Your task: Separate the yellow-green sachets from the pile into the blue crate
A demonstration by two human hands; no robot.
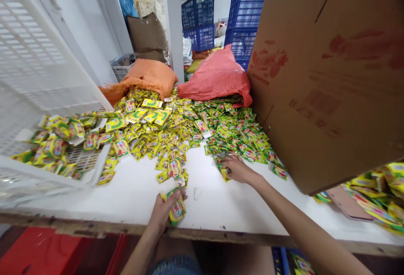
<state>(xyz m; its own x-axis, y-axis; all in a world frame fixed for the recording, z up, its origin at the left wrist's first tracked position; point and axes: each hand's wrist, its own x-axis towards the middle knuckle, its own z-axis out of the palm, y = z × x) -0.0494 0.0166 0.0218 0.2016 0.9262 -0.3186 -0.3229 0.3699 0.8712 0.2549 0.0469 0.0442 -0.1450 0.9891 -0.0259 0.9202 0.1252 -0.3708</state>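
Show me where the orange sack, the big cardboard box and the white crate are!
orange sack [150, 75]: head view, on its bulging upper side.
cardboard box [331, 81]: head view, middle of its brown side panel.
white crate [31, 56]: head view, on its slotted wall at the left.

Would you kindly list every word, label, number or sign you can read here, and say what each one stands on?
None can be read.
Small yellow-green foil sachets: printed designs, too small and blurred.
Stack of sachets in the left hand: red and yellow logo, unreadable.
Large brown cardboard box: faded red marks, no legible letters.
Blue plastic crates: no markings visible.
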